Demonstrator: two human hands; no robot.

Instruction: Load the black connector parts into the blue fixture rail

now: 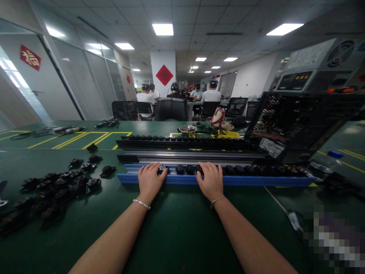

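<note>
A long blue rail (pixel 176 180) lies crosswise in front of me, with a row of small black parts (pixel 236 170) seated in its channel. My left hand (pixel 151 182) is at the rail's left portion, fingers curled over it, thumb and index finger closed around one black part (pixel 162 168) with a light top. Farther right, my right hand (pixel 211 182) reaches over the rail in the same way, its thumb and index finger about another dark part that is mostly hidden. Between the hands, more black parts (pixel 184 169) sit in the channel.
Loose black parts (pixel 61 186) lie heaped on the green table (pixel 182 232) at left. Behind the blue rail are black rails (pixel 182 144), a metal bowl (pixel 187 129) and a yellow tray (pixel 229 134). An open computer case (pixel 299 125) stands right. People (pixel 211 93) sit farther back.
</note>
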